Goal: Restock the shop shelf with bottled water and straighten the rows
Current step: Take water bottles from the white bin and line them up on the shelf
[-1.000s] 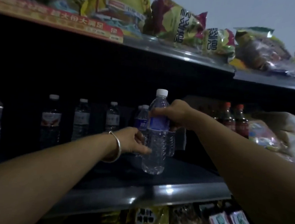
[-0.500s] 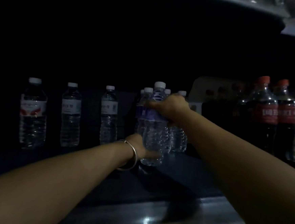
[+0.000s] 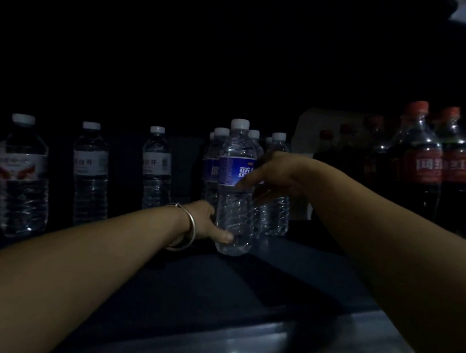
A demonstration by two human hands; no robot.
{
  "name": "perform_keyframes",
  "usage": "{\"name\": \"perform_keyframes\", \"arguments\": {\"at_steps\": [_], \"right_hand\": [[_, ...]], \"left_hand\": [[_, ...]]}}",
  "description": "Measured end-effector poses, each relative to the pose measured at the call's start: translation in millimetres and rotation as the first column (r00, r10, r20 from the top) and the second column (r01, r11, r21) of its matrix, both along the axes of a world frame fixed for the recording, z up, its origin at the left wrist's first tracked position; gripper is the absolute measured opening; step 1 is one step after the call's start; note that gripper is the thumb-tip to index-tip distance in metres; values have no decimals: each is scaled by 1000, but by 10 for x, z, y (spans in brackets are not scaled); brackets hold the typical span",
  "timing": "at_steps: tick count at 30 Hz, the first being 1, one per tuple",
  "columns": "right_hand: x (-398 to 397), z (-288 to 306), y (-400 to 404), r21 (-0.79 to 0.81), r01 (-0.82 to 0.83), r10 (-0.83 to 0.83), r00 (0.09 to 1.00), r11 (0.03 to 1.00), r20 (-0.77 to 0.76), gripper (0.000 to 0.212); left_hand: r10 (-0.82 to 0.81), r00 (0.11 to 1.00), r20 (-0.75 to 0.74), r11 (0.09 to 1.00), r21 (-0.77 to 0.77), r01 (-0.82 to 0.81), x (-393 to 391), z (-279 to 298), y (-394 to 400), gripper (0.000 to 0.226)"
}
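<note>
A clear plastic water bottle with a white cap and a blue-purple label (image 3: 236, 187) stands upright on the dark shop shelf (image 3: 245, 288), at the front of a cluster of matching blue-labelled water bottles (image 3: 276, 179) that stand close behind and to its right. The left hand (image 3: 208, 221), with a silver bangle (image 3: 188, 228) at its wrist, holds the bottle low on its left side; its thumb lies across the ribbed lower part near the base, while the other fingers are hidden behind the bottle, so how they lie cannot be told. The right hand (image 3: 273, 176) reaches in from the right at label height: its fingers are loosely extended and slightly spread, the tips touching the label and the plastic just under it rather than wrapping round.

Further left on the same shelf, well apart from one another, stand three more clear water bottles: two with white-and-grey labels (image 3: 156, 167) (image 3: 90, 173) and one at the far left with a white label bearing a red mark (image 3: 22, 176). To the right of the cluster stand dark cola bottles with red caps and red labels (image 3: 427, 169). The shelf's metal front edge (image 3: 240, 349) catches a little light; the scene is very dim.
</note>
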State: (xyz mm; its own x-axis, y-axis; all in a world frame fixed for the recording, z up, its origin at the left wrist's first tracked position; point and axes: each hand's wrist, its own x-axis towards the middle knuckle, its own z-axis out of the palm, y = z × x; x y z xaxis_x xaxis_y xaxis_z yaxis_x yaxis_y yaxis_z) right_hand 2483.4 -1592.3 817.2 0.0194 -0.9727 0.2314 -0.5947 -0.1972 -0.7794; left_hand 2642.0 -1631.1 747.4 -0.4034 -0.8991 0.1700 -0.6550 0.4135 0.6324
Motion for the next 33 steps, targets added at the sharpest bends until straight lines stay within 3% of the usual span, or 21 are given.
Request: {"name": "perform_keyframes", "arguments": {"at_steps": [6,10,12,17,26,33], "right_hand": [[104,-80,14,-51,20,-20,1000,998,-2,49],[178,-140,14,-113,76,-71,996,991,49,53],[169,-142,20,-114,70,-64,996,991,56,51],[177,-155,8,-41,58,-57,998,997,20,52],[215,-235,-111,-74,112,-110,993,991,31,46],[237,-254,-91,-75,131,-129,991,989,30,43]], "left_hand": [[-32,997,-72,999,-12,31,-8,0,-109,38],[-29,988,-154,993,-115,12,-70,-26,-79,56],[-18,985,-173,990,-138,-6,-76,-24,-59,54],[-5,990,-141,991,-135,-14,-61,-14,-99,29],[145,982,-124,969,-184,-166,-89,-63,-244,49],[147,986,-79,973,-168,-158,-86,-56,-188,55]]}}
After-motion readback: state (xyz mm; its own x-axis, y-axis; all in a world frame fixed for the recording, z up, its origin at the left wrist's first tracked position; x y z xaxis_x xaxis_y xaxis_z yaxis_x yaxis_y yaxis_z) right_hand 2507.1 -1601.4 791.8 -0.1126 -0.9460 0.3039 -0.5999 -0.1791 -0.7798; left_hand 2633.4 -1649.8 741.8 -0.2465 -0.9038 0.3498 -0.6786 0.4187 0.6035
